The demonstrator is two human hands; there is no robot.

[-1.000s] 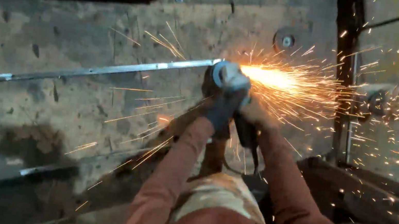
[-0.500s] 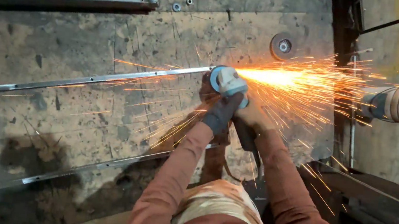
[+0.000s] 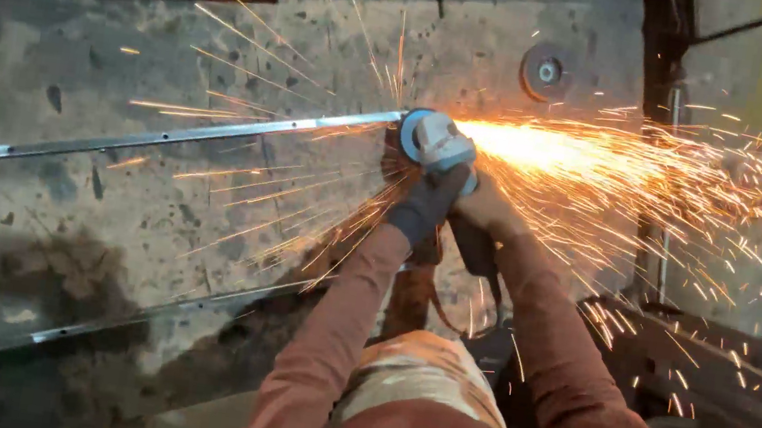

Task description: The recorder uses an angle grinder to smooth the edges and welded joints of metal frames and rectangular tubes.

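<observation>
2 hands grip an angle grinder [image 3: 439, 143] at center, on the right end of a long metal strip [image 3: 164, 134] lying on a stained concrete floor [image 3: 51, 227]. The gloved left hand [image 3: 427, 206] and bare right hand [image 3: 490, 215] have fingers clenched on it. A grinding disc [image 3: 547, 70] lies far right. Since 0.5 seconds ago, sparks spread wider leftward.

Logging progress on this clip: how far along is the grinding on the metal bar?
Done: cannot tell. In hand: both hands, left and right, press the grinder on the end of the upper bar, sparks flying. Left: the lower bar lies untouched.
</observation>
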